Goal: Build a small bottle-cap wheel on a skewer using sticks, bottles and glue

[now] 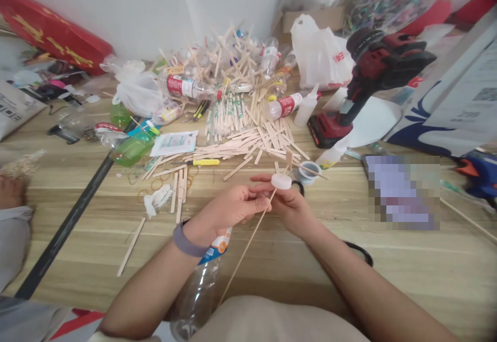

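Note:
A white bottle cap (281, 181) sits at the upper end of a thin wooden skewer (245, 253), which slants down toward my body. Small wooden stick pieces (289, 160) stick up just beyond the cap. My left hand (237, 205), with a purple band on its wrist, pinches the skewer below the cap between thumb and fingers. Closed around the cap from behind and below is my right hand (290, 210); its fingertips are partly hidden. Under my left forearm, a clear plastic bottle (198, 285) with a blue and orange label lies near the table edge.
Craft sticks (233, 148) lie heaped beyond my hands, with plastic bottles (180, 86) behind. To the right are a red-black cordless drill (355, 88), a glue bottle (332, 154), a small grey tub (309, 172) and a blurred phone (402, 192). Another person's arm (13, 238) rests at left.

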Tool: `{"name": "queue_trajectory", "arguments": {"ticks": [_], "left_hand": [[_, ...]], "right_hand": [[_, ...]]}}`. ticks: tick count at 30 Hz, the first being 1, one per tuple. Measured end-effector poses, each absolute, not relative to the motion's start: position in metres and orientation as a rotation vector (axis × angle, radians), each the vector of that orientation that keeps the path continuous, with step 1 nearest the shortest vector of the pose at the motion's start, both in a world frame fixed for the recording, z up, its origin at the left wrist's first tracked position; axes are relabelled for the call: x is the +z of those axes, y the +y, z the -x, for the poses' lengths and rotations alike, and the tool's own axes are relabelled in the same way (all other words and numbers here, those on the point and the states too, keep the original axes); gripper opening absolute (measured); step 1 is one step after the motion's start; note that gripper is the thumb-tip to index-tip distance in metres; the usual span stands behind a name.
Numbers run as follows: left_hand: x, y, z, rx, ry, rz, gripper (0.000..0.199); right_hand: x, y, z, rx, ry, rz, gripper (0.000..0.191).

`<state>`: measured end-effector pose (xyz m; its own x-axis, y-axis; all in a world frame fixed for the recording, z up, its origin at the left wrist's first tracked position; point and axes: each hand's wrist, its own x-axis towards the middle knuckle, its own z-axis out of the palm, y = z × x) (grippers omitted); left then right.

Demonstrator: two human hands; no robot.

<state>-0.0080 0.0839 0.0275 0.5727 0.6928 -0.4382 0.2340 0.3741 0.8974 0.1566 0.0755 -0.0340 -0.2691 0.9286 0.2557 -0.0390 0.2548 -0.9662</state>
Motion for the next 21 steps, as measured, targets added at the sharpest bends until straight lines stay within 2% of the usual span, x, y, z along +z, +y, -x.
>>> {"name": "queue_trajectory", "arguments": {"ticks": [7,11,21], "left_hand": [[0.029,0.082,0.006,0.357,0.986,-1.151,0.034],[0.027,0.081,0.010,0.434,1.059,-1.174,0.037],[0.027,0.078,0.013,0.425,1.329,-1.609,0.031]], "right_hand": [[-0.036,0.072,-0.156,0.878,-1.654,0.995,0.017],[-0.031,0.065,-0.155,0.809,-1.746,1.089,0.016],[-0.022,0.055,-0.159,0.546,-1.973,1.058,0.013]]}}
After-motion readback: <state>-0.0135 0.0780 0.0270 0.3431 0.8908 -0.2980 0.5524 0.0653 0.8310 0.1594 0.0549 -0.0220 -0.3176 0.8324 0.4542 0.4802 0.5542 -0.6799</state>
